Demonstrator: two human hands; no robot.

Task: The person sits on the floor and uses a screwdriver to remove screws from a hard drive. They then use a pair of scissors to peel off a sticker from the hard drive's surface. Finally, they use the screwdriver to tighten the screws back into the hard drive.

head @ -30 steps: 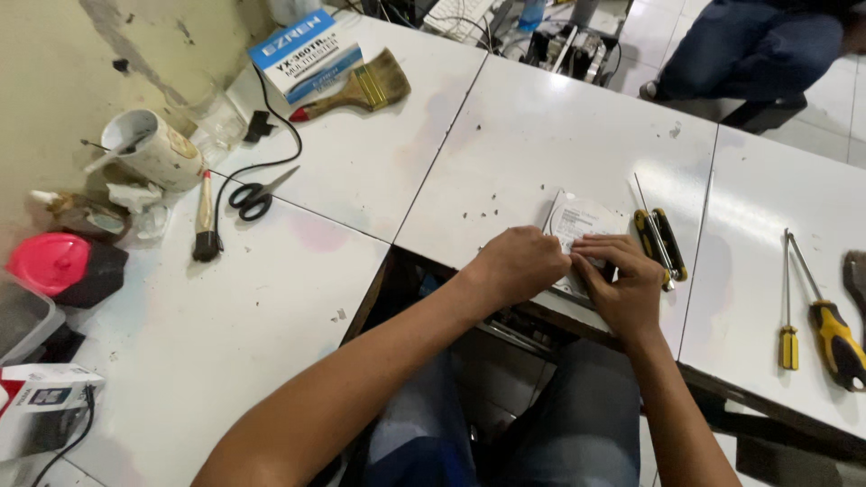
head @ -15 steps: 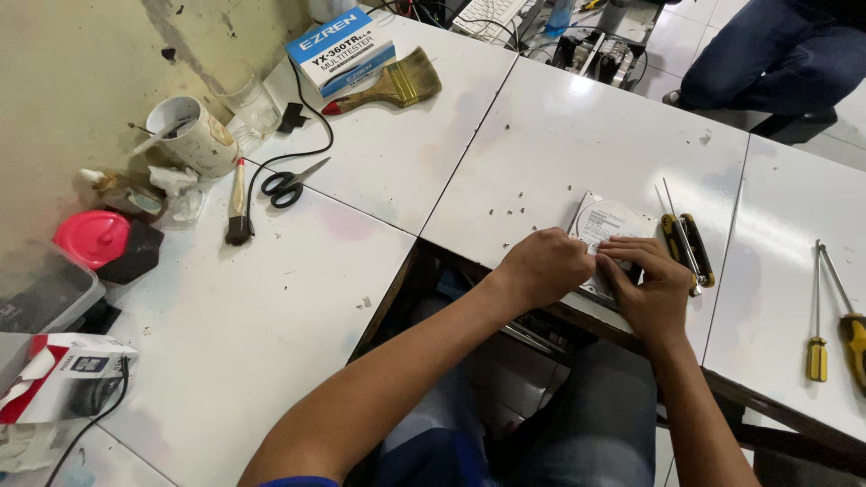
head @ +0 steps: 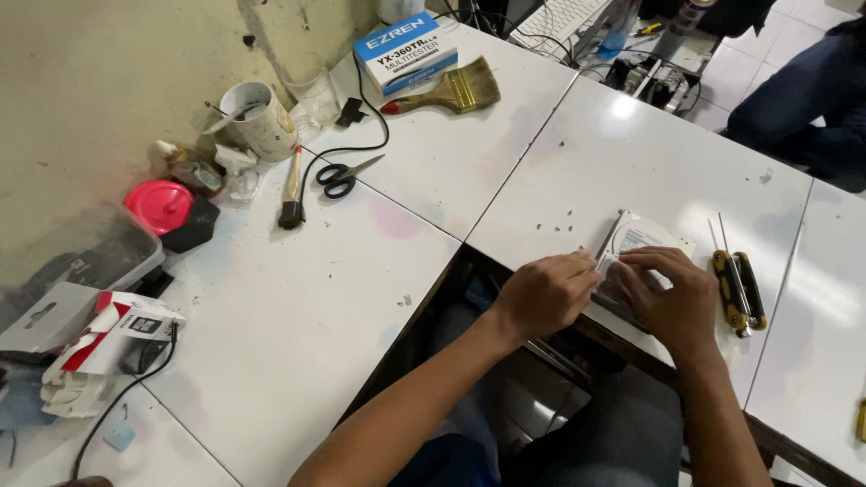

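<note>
A flat silver device with a white label (head: 639,236), like a hard drive, lies at the near edge of the white table (head: 631,153). My left hand (head: 544,293) grips its left side with curled fingers. My right hand (head: 667,298) covers its near part, fingers pressed on it. Most of the device is hidden under both hands. A yellow-and-black folding tool set (head: 740,287) lies just right of my right hand.
Scissors (head: 343,176), a small brush (head: 291,191), a wide paintbrush (head: 451,92), a blue-and-white box (head: 405,52), a mug (head: 262,119) and a red lid (head: 159,204) sit at the left. Another person's legs (head: 803,99) are at the top right.
The view has shifted right and down a little. Both hands stay on the silver device, fingers working slightly over it.
</note>
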